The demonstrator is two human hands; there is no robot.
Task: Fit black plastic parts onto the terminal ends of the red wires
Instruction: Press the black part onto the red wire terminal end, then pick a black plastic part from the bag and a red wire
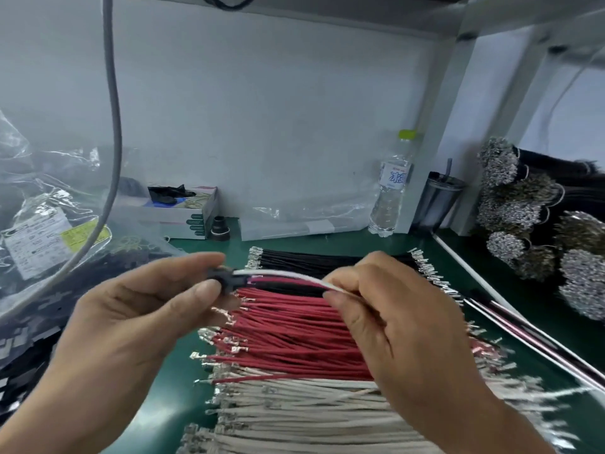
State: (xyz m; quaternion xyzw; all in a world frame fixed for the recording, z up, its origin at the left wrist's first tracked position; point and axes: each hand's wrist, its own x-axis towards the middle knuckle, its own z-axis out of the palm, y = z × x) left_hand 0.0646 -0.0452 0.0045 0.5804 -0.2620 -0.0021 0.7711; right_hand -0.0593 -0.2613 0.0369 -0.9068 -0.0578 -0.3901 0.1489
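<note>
My left hand [147,306] pinches a small black plastic part [221,276] between thumb and forefinger, above the green mat. A white wire [278,275] and a red or pink wire [262,281] run out of the part to the right. My right hand [386,309] pinches these wires near their far end. Below both hands lies a flat row of red wires [288,329] with metal terminal ends [226,314] pointing left. A row of black wires [304,258] lies behind it, a row of white wires [294,407] in front.
Plastic bags of black parts [42,244] pile up at the left. A cardboard box [183,208], a water bottle [391,191] and a lidded cup [438,199] stand at the back. Bundled wires with terminals [530,224] stack at the right. A grey cable [114,126] hangs at left.
</note>
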